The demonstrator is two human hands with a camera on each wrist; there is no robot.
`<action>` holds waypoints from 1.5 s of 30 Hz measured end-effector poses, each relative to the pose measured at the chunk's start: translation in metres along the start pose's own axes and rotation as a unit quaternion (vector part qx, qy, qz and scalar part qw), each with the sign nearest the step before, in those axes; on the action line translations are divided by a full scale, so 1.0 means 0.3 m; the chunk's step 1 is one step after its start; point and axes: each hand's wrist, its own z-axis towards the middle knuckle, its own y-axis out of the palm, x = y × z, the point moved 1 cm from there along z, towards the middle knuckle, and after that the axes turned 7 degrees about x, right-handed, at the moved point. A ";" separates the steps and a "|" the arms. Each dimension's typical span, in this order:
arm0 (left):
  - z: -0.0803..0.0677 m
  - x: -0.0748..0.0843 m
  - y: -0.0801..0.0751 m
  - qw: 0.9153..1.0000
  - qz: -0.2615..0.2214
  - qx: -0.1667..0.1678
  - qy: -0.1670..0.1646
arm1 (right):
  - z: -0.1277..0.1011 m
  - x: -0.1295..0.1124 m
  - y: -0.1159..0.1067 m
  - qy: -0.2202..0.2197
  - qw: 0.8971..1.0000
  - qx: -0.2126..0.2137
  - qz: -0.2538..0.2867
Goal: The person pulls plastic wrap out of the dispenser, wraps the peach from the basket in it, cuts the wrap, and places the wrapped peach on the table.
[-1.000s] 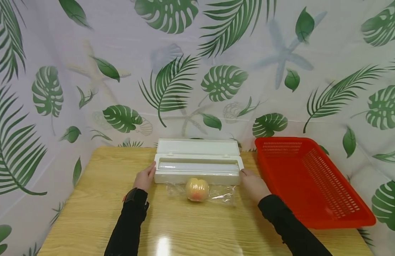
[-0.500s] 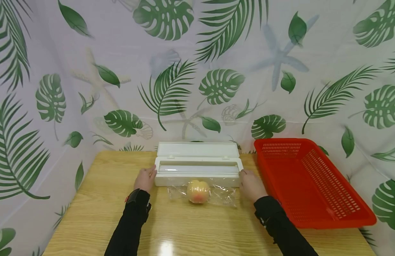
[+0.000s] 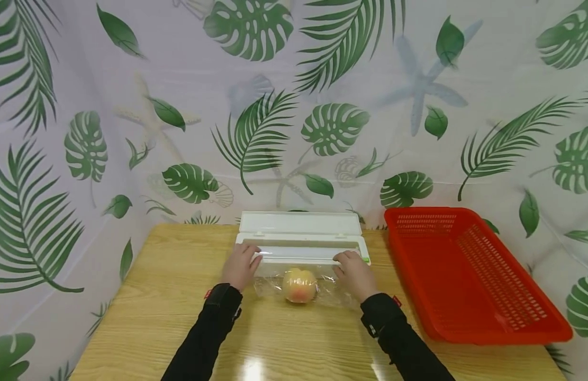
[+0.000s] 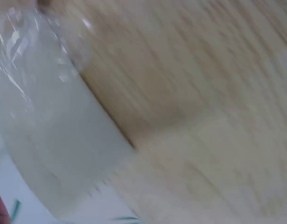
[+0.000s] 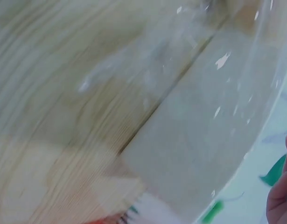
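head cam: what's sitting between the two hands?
Between the left hand and right hand sits the peach on clear plastic film, just before the white dispenser box.

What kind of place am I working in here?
Probably a staged recording booth, not a real kitchen: a leaf-and-starfish printed cloth backdrop wraps round a small wooden table, which bears only a white cling-film dispenser, a film-wrapped peach and a red plastic basket.

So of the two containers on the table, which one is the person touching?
The white cling-film dispenser box, lid open. The left hand and right hand rest on its front edge. The red perforated basket sits untouched to the right.
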 end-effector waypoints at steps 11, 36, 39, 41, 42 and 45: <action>0.015 0.168 0.106 0.988 0.086 -0.106 0.068 | 0.012 -0.060 0.072 0.023 0.998 -0.063 0.009; -0.063 0.107 0.091 0.971 0.015 -0.104 0.215 | -0.041 -0.063 0.076 -0.061 0.997 -0.044 -0.007; -0.077 0.097 0.089 0.973 -0.001 -0.121 0.195 | -0.047 -0.065 0.069 -0.061 0.997 -0.046 -0.002; -0.086 0.095 0.087 0.976 -0.006 -0.129 0.176 | -0.048 -0.070 0.065 -0.071 0.997 -0.038 0.002; -0.090 0.095 0.087 0.978 -0.007 -0.130 0.166 | -0.046 -0.074 0.064 -0.079 0.996 -0.030 0.004; -0.099 0.099 0.087 0.981 -0.018 -0.135 0.140 | -0.032 -0.090 0.064 -0.102 0.995 -0.012 0.017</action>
